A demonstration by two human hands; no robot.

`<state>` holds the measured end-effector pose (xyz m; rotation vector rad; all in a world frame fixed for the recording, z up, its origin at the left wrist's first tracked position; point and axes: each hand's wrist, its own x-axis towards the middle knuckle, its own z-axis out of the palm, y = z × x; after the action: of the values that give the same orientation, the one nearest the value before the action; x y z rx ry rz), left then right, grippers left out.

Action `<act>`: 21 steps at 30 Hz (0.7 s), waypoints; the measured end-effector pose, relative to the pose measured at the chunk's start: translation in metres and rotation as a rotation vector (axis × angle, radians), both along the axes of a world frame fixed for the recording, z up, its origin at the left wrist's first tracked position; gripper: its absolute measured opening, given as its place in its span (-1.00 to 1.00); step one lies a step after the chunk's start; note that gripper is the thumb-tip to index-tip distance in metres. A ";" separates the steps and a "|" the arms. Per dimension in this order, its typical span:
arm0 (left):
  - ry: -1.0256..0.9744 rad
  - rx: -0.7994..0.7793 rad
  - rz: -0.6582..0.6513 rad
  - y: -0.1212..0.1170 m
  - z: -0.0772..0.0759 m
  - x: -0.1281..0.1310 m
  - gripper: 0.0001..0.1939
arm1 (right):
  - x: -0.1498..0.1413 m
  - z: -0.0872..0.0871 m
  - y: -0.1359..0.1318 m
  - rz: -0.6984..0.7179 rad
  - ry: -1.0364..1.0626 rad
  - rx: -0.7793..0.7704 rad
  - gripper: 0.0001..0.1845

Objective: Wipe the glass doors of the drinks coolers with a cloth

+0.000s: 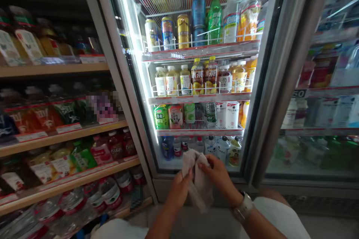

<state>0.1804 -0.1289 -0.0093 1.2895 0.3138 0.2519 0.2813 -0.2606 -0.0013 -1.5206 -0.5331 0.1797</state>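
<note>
A pale, crumpled cloth (200, 181) hangs between my two hands, low in front of the lit drinks fridge (196, 133). My left hand (179, 188) is closed on its left side, the thumb pressed against the fabric. On the upper right side, my right hand (217, 171) pinches the same cloth, with a watch (244, 207) on that wrist. The cloth's lower end dangles free. Behind it, the fridge's bottom shelf holds bottles, among them a blue bottle (167, 148) and a yellow-labelled bottle (235, 152), partly hidden by the hands.
Wooden shelves (67, 143) with bottled drinks stand close on the left, with shrink-wrapped bottle packs (109, 192) at the bottom. The fridge frame (283, 82) rises on the right, beside another glass-fronted fridge section (316, 157). Cans and bottles line the upper fridge shelves.
</note>
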 end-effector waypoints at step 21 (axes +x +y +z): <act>0.183 -0.191 -0.355 0.023 0.026 -0.019 -0.37 | 0.019 -0.024 -0.040 0.026 0.351 0.273 -0.37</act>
<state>0.1617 -0.1061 0.0170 1.1574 0.2524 -0.1947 0.3000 -0.3003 -0.0252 -1.1838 -0.2832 0.3712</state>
